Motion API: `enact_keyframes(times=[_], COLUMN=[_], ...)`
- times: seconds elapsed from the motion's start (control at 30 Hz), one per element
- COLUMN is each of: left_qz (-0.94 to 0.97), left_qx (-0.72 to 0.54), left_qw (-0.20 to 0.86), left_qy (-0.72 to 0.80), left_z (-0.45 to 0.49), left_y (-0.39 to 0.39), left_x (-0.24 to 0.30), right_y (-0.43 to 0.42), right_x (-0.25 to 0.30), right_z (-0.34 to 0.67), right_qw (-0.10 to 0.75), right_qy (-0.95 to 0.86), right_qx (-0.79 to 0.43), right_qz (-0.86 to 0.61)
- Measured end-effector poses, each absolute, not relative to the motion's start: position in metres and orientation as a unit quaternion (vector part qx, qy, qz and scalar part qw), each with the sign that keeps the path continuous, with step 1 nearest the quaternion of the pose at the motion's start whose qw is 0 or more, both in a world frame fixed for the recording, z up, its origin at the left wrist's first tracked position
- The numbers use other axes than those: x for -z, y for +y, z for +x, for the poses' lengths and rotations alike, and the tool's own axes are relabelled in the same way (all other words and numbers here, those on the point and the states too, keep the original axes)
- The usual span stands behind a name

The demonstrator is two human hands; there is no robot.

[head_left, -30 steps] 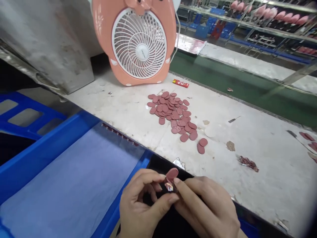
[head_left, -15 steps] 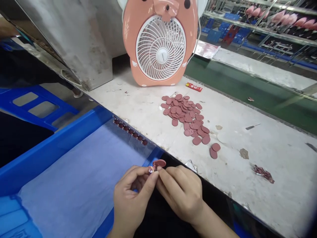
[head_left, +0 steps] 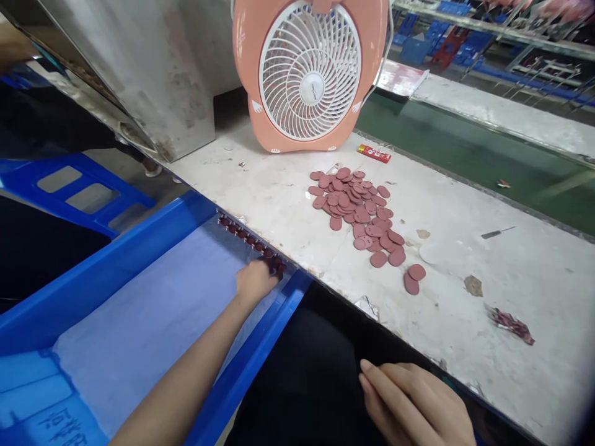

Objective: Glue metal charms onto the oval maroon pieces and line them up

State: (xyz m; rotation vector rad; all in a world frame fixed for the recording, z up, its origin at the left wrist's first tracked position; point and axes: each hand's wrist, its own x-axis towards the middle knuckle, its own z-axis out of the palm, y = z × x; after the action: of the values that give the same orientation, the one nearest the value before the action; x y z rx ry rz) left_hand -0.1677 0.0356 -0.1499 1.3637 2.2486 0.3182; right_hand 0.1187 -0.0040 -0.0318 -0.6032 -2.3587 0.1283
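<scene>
My left hand (head_left: 256,282) reaches into the blue tray (head_left: 274,316), at the near end of a row of small dark red pieces (head_left: 242,233). Its fingertips, in shadow, are closed around a dark red oval piece (head_left: 280,267); part of that piece is hidden. My right hand (head_left: 416,402) hovers low over my dark clothing, just off the bench edge. Its fingers are bent and pressed together, and nothing shows between them. Beyond, a heap of flat reddish oval discs (head_left: 356,204) lies on the bench, two of them (head_left: 413,279) apart from the rest.
A pink fan (head_left: 302,139) stands behind the discs, beside a grey metal housing (head_left: 186,93). On the bench (head_left: 446,347) lie a red packet (head_left: 374,153), a thin pointed tool (head_left: 497,233) and a crumpled wrapper (head_left: 511,325). A blue stool (head_left: 106,186) and part of another person are at left.
My hands have parted. The left one carried the reddish oval piece from between them leftward to the row's end in the tray. My right hand let go and dropped down and right.
</scene>
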Motion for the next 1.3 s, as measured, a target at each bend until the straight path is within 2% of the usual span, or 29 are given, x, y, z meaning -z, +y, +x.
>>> enact_keyframes(times=[0.3,0.93,1.07,1.2,1.23,1.27,1.3], left_qz=[0.54,0.529,0.536,0.564,0.576,0.588,0.632], left_qx=[-0.003,-0.006,-0.066,-0.209,-0.266,-0.397,-0.448], left_qw=[0.26,0.224,0.165,0.058,0.023,-0.051,-0.067], left_qy=[0.801,0.819,0.825,0.797,0.772,0.702,0.629], left_z=[-0.162,-0.161,-0.165,-0.154,-0.146,-0.135,-0.12], left_y=[0.061,0.061,0.032,-0.009,-0.012,-0.011,-0.005], left_x=[0.162,0.165,0.134,0.085,0.074,0.064,0.054], right_y=[-0.011,-0.01,-0.002,0.041,0.057,0.073,0.09], right_x=[0.042,0.042,0.027,0.009,0.007,0.005,0.005], right_z=[0.134,0.141,0.16,0.192,0.197,0.201,0.202], right_qw=[0.327,0.346,0.37,0.409,0.395,0.374,0.355], right_qy=[-0.902,-0.885,-0.853,-0.752,-0.736,-0.729,-0.727], right_qx=[-0.061,-0.07,-0.044,0.008,-0.006,-0.034,-0.063], right_qz=[-0.276,-0.303,-0.367,-0.517,-0.55,-0.573,-0.584])
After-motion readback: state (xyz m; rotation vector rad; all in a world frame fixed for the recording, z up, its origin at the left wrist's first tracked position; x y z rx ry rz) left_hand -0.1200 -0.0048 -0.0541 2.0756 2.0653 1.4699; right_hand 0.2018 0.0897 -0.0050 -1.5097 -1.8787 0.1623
